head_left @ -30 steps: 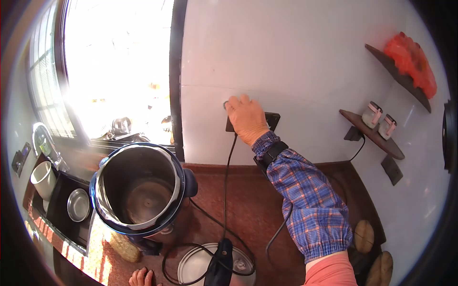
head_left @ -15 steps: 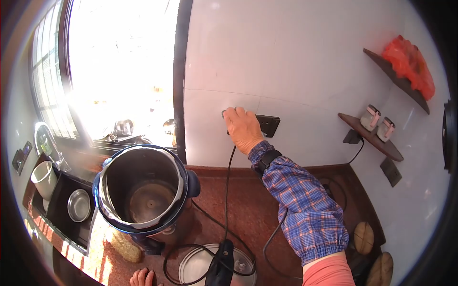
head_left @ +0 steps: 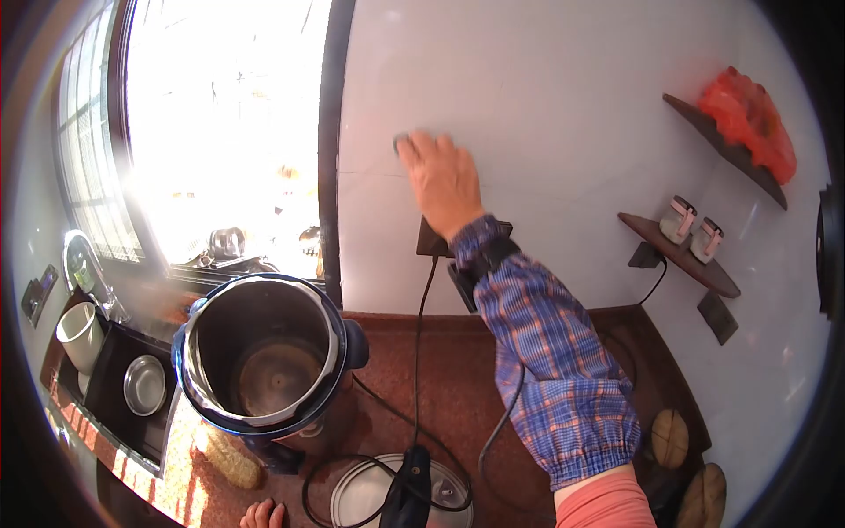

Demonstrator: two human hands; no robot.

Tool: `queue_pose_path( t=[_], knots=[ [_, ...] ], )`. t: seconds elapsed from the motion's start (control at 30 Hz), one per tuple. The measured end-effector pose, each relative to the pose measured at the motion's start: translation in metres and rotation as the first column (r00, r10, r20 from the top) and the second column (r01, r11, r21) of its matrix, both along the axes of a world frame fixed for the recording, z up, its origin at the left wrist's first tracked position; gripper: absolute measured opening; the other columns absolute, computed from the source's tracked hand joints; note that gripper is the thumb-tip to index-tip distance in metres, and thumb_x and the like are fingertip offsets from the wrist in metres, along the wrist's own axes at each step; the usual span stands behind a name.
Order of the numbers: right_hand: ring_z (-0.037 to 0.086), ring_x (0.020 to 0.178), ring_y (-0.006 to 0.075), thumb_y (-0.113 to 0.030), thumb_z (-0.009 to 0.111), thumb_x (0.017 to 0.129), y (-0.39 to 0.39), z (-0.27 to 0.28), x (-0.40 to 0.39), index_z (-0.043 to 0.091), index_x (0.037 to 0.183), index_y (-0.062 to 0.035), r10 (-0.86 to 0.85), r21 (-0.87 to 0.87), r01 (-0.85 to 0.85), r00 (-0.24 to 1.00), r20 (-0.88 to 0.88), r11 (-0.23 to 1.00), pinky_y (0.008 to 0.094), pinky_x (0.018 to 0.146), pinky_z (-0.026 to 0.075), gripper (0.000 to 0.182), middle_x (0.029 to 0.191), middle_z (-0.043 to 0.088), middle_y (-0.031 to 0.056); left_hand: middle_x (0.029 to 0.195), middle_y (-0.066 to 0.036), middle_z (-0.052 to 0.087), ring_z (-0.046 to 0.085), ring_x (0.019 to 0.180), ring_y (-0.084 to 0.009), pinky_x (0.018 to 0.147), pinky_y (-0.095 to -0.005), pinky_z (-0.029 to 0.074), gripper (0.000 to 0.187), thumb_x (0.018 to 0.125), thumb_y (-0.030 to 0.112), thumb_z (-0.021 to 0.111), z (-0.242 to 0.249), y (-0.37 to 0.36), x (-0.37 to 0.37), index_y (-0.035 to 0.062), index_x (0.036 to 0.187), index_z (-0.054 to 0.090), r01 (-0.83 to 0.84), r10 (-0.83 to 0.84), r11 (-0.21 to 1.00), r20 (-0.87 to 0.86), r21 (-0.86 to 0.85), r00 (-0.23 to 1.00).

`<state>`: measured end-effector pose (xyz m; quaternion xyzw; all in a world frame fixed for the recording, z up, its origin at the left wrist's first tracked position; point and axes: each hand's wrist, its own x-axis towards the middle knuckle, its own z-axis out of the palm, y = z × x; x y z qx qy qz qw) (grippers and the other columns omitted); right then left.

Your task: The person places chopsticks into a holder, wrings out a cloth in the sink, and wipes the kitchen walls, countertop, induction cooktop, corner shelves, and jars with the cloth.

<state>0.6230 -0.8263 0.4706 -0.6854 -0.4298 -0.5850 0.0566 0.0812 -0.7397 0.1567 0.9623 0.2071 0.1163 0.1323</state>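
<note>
My right hand (head_left: 443, 180), in a blue plaid sleeve cover (head_left: 559, 378), is up against the white wall (head_left: 563, 114) above a dark socket panel (head_left: 433, 238). Its fingers are bent around something small; only a grey-green edge shows at the fingertips, too little to name. A black cord (head_left: 421, 352) hangs from the socket panel. My left hand (head_left: 262, 514) shows at the bottom edge, fingers resting on the red-brown counter (head_left: 387, 352) with nothing visible in them. Between the hands and the window stands an electric pressure cooker (head_left: 282, 374) without its lid, its pot bare inside.
A round lid (head_left: 365, 493) with a black handle lies on the counter under a looped cord. Left are a sink (head_left: 158, 440) with a metal bowl (head_left: 145, 385) and a loofah (head_left: 231, 462). Corner shelves hold jars (head_left: 678, 220) and a red bag (head_left: 748, 123).
My right hand has moved up the wall from the socket panel, uncovering the panel's left end. The left hand and the cooker stay in place.
</note>
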Motion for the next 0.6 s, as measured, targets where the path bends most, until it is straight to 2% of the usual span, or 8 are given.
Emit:
queue_pose_path(
  t=[0.07,0.17,0.23,0.3,0.37,0.4,0.5,0.6],
  knots=[
    [0.054,0.087,0.0222,-0.015,0.057,0.09,0.01,0.01,0.004,0.06,0.101,-0.0124,0.036,0.091,-0.037,0.999,0.015,0.995,0.0371,0.072,0.046,0.012,0.09,0.054,0.0023,0.142,-0.014,0.046,0.038,0.134,-0.0353,0.109,-0.0503,0.028,0.056,0.089,0.031,0.063,0.001,0.0,-0.001,0.0091,0.138,0.05,-0.005,0.005,1.0,-0.005,0.001,1.0],
    [0.055,0.09,0.0225,-0.009,0.057,0.089,0.023,-0.019,0.026,0.065,0.108,-0.0101,0.084,0.078,-0.069,0.977,-0.197,0.995,0.0373,0.073,0.049,0.021,0.103,0.056,-0.0003,0.142,-0.014,0.047,0.038,0.134,-0.0354,0.109,-0.0502,0.028,0.056,0.089,0.031,0.063,0.003,0.0,-0.001,0.0092,0.138,0.05,-0.001,0.001,1.0,-0.002,-0.001,1.0],
    [0.056,0.092,0.0228,-0.011,0.056,0.089,0.019,-0.07,0.039,0.062,0.112,-0.0085,0.1,-0.113,-0.126,0.972,-0.214,0.986,0.0376,0.076,0.049,0.024,0.107,0.057,0.0008,0.142,-0.014,0.047,0.038,0.134,-0.0354,0.11,-0.0501,0.028,0.056,0.089,0.031,0.064,-0.001,-0.001,-0.002,0.0095,0.138,0.05,-0.003,0.003,1.0,0.01,-0.008,1.0],
    [0.056,0.095,0.0246,-0.011,0.054,0.089,0.011,-0.056,0.029,0.06,0.115,-0.0072,0.105,-0.202,-0.133,0.983,-0.148,0.97,0.0378,0.081,0.049,0.027,0.11,0.058,0.0026,0.142,-0.014,0.047,0.038,0.134,-0.0354,0.11,-0.05,0.028,0.056,0.089,0.031,0.064,0.0,0.001,-0.003,0.0097,0.138,0.05,-0.009,0.009,1.0,0.016,-0.003,1.0],
    [0.056,0.091,0.0285,-0.016,0.053,0.094,0.013,-0.031,0.037,0.06,0.109,-0.0106,0.177,0.05,-0.171,0.966,-0.188,0.984,0.041,0.078,0.049,0.018,0.102,0.058,0.005,0.143,-0.014,0.046,0.038,0.135,-0.0353,0.11,-0.0498,0.027,0.056,0.088,0.031,0.064,0.005,0.0,-0.002,0.01,0.138,0.05,-0.008,0.008,1.0,-0.003,-0.023,1.0],
    [0.056,0.092,0.0287,-0.016,0.05,0.095,0.009,-0.001,0.02,0.06,0.11,-0.0103,0.135,0.07,-0.13,0.989,-0.062,0.989,0.0427,0.081,0.047,0.019,0.103,0.057,0.0052,0.143,-0.014,0.046,0.038,0.135,-0.0353,0.111,-0.0497,0.027,0.056,0.088,0.031,0.064,0.007,-0.001,-0.001,0.0101,0.138,0.05,-0.011,0.01,0.999,-0.009,-0.034,1.0],
    [0.056,0.092,0.03,-0.015,0.051,0.094,0.018,-0.001,0.02,0.06,0.11,-0.0105,0.216,0.151,-0.202,0.973,-0.083,0.968,0.0433,0.082,0.047,0.019,0.101,0.058,0.0072,0.143,-0.014,0.046,0.038,0.135,-0.0353,0.11,-0.0498,0.027,0.056,0.088,0.031,0.064,0.006,-0.001,0.0,0.01,0.138,0.05,-0.019,0.018,0.999,-0.02,-0.047,1.0],
    [0.058,0.094,0.0289,-0.012,0.055,0.087,0.023,-0.08,0.037,0.062,0.104,-0.0073,0.293,-0.036,-0.33,0.877,-0.381,0.943,0.0406,0.083,0.048,0.019,0.095,0.06,0.0104,0.142,-0.014,0.046,0.038,0.134,-0.0354,0.11,-0.05,0.028,0.056,0.088,0.032,0.064,0.003,0.0,-0.002,0.0099,0.137,0.05,-0.006,0.006,0.999,-0.003,-0.038,1.0]
  ],
)
